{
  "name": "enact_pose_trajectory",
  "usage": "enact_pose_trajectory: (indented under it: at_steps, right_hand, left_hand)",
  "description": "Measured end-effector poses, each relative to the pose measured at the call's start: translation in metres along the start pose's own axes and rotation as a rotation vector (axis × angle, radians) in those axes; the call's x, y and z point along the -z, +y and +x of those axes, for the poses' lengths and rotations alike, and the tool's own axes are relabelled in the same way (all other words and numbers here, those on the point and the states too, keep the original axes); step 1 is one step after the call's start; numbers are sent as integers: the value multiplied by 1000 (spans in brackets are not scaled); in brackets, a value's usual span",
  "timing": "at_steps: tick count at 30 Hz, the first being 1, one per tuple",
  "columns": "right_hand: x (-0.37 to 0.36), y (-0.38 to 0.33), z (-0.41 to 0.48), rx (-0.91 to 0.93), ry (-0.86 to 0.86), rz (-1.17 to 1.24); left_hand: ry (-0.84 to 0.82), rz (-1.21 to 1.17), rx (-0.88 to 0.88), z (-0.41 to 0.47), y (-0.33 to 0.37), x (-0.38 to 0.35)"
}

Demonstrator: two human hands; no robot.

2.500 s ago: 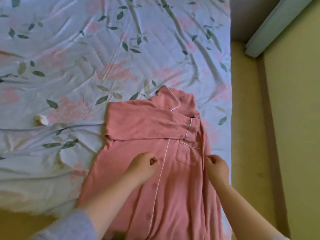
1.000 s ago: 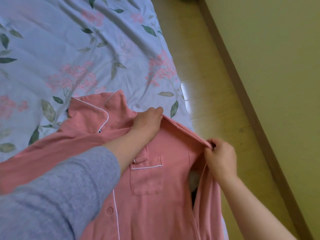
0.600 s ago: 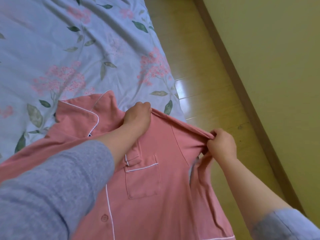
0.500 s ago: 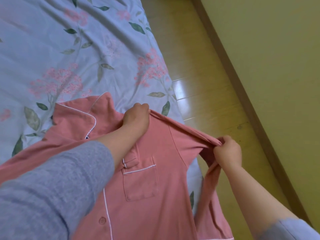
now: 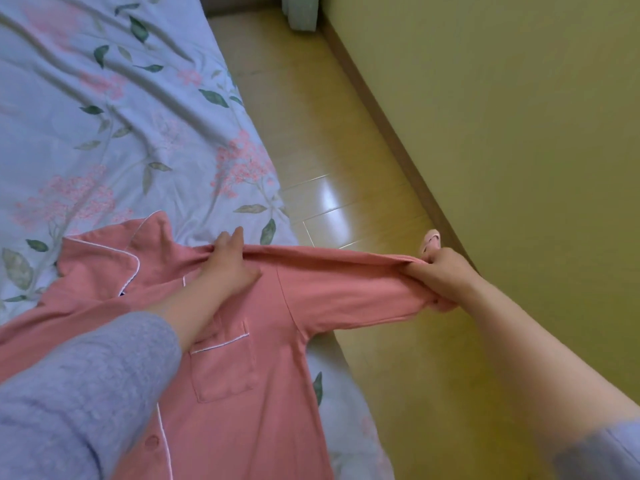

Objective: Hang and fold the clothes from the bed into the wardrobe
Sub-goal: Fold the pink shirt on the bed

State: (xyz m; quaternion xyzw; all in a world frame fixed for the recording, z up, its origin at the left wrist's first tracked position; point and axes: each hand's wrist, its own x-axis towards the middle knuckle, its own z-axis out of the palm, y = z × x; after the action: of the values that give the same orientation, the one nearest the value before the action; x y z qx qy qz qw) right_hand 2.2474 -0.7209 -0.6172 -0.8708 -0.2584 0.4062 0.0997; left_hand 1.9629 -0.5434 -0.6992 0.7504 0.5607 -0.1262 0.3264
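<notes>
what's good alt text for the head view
A person stretches a pink pyjama shirt sleeve out sideways: right hand grips its end over the wooden floor, left hand presses the shoulder onto the floral sheet.

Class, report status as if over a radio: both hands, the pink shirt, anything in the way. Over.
Left hand presses pink shirt at shoulder. Right hand grips sleeve, taut over floor. Nothing in the way.
</notes>
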Motion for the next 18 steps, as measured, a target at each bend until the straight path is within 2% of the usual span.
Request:
enact_pose_trajectory:
  at_steps: [2,4,6,8,10,12,15,16,18]
  right_hand:
    - [9,-10,-10,51,-24,5]
    - [13,-19,-16,134,12,-29]
    - [14,-27,-21,218,48,-94]
    - [12,-31,-24,282,37,-100]
    - [10,-32,-29,326,28,-92]
    - [7,-33,-35,354,21,-93]
    - [6,-34,-46,372,34,-65]
    - [6,-34,-49,376,47,-72]
    - [5,-30,-54,368,97,-136]
  left_hand:
    - [-23,43,-14,-13,6,-9]
    - [81,74,-92,-29,17,-16]
    - [226,-11,-261,-49,33,-24]
    - [279,-187,-402,-68,54,-26]
    - [250,-283,-512,-78,82,-17]
    - [149,-304,-581,-80,108,-3]
    - [-56,-92,-624,-77,130,15]
    - [-70,-24,-635,-76,133,19]
    - [18,-27,-598,-76,135,27]
